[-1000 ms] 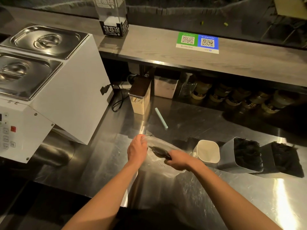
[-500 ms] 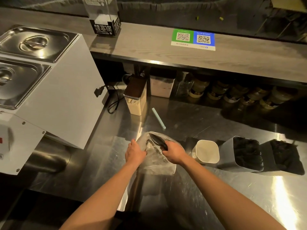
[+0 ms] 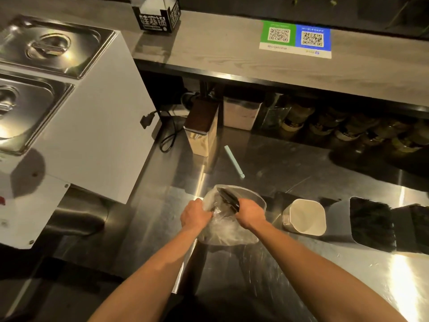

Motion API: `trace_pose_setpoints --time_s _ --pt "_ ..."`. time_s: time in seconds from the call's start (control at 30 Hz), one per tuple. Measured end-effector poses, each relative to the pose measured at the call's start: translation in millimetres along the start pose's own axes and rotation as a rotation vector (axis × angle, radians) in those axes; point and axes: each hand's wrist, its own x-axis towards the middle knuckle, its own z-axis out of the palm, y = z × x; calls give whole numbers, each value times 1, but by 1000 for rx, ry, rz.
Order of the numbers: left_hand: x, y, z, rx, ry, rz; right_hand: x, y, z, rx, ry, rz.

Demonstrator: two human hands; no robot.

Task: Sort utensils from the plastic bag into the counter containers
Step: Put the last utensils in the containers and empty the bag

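A clear plastic bag [image 3: 226,228] lies on the steel counter [image 3: 290,263] in front of me. My left hand [image 3: 195,214] grips the bag's left edge. My right hand [image 3: 249,213] holds a bunch of black plastic utensils [image 3: 228,199] that point up and to the left out of the bag's mouth. To the right stand a white container [image 3: 306,217] that looks empty and two grey containers [image 3: 366,223] [image 3: 415,228] packed with dark utensils.
A white food warmer [image 3: 88,126] with steel lids fills the left side. A pale green stick [image 3: 234,161] lies on the counter beyond the bag. A tall canister [image 3: 203,131] and jars [image 3: 336,126] stand under the wooden shelf [image 3: 232,54].
My right hand has lifted the black utensils further out of the bag, and their tips now point up and left. My left hand slid down the bag's edge. The camera has come closer.
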Motion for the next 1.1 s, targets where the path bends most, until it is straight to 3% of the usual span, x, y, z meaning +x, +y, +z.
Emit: trace_pose_setpoints --time_s 0.23,0.43,0.6,0.8,1.0,1.1 --pt "4 -4 6 33 50 45 12 -6 -2 54 -58 51" --pt "2 -4 12 -115 87 51 17 -6 -1 229 -178 140" --pt "3 -2 12 -244 66 114 19 -5 -1 412 -182 162" --pt "-2 -1 12 -415 11 99 16 -8 -5 591 -290 204" --pt "-2 1 9 -456 -39 29 13 -12 -7 689 -370 235" --pt "-2 -1 11 -434 13 11 12 -17 -9 713 -357 230"
